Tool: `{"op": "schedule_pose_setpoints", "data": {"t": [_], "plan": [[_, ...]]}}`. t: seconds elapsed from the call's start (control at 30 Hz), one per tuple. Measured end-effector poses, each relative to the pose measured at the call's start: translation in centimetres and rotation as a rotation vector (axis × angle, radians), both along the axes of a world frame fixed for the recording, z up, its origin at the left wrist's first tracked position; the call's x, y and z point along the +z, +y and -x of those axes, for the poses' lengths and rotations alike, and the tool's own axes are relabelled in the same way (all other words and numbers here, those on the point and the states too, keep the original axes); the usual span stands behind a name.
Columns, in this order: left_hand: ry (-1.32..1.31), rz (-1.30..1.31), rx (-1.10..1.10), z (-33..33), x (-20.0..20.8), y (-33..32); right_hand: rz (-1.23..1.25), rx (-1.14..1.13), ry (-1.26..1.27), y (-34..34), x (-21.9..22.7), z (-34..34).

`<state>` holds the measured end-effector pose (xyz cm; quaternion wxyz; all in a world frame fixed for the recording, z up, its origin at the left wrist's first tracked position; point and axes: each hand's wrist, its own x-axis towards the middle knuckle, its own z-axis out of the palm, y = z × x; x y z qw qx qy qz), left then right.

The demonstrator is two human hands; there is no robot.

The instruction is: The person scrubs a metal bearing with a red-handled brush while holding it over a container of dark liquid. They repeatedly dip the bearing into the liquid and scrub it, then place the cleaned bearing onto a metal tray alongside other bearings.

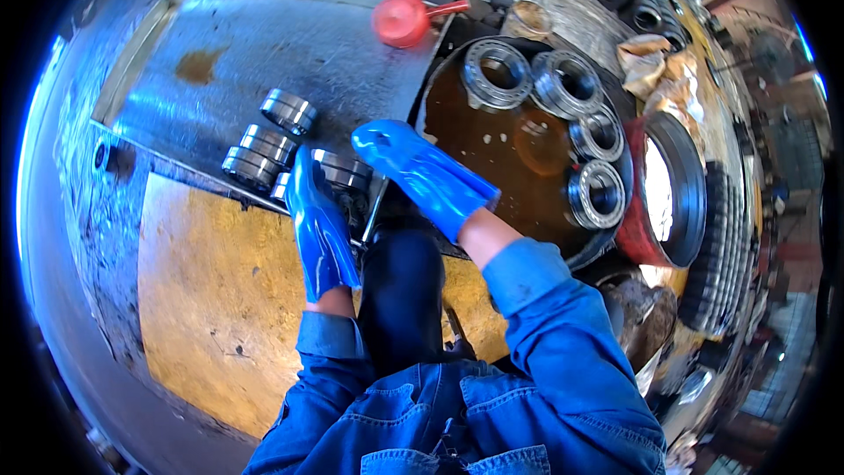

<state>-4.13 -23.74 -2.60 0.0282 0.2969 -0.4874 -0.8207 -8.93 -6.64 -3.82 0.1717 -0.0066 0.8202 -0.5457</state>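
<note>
Both my hands wear long blue rubber gloves. My left hand (318, 233) reaches among steel bearings at the tray's near edge, its fingers stretched out and seen edge-on. Left of it are stacked bearings (255, 158), with a single bearing (289, 112) just beyond. Close on its right side lies another bearing (345, 171); whether the hand touches it I cannot tell. My right hand (418, 167) hovers over the tray's right corner, back up. Its fingers are partly hidden, and nothing held can be made out. The metal tray (264, 31) is shiny and wet-looking.
Right of the tray stands a round drum (492, 158) with brown liquid on top. Several large bearings (498, 73) sit along its rim. A red long-handled scoop (403, 21) lies at the tray's far right. Beyond the drum are a dark ring (677, 189) and crumpled paper (646, 62).
</note>
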Motion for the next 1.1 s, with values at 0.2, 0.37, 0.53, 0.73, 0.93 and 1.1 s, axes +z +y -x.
{"op": "schedule_pose_setpoints", "data": {"t": [0.2, 0.37, 0.53, 0.73, 0.93, 1.1], "plan": [[0.455, -0.009, -0.640, 2.3, 1.2, 7.1, 0.892, -0.379, -0.069, 6.5, 8.5, -14.0], [0.232, -0.082, -1.237, -3.6, 5.1, 16.4, 1.112, -0.500, -0.075, 10.1, 8.9, -20.9], [-0.113, -0.126, -1.384, -7.0, 3.6, 20.2, 1.051, -0.647, -0.199, 14.0, 6.9, -24.0], [-0.046, 0.011, -1.231, -3.5, -1.0, 20.4, 0.013, -0.544, -0.063, 20.9, 0.0, -17.1], [-0.242, -0.130, -1.020, -0.1, 0.0, 19.5, -1.179, -0.214, -0.104, 24.7, -2.7, -11.2], [-0.253, -0.124, -0.982, -0.1, 0.0, 18.6, -1.093, -0.187, -0.265, 24.3, -4.1, -6.9]]}}
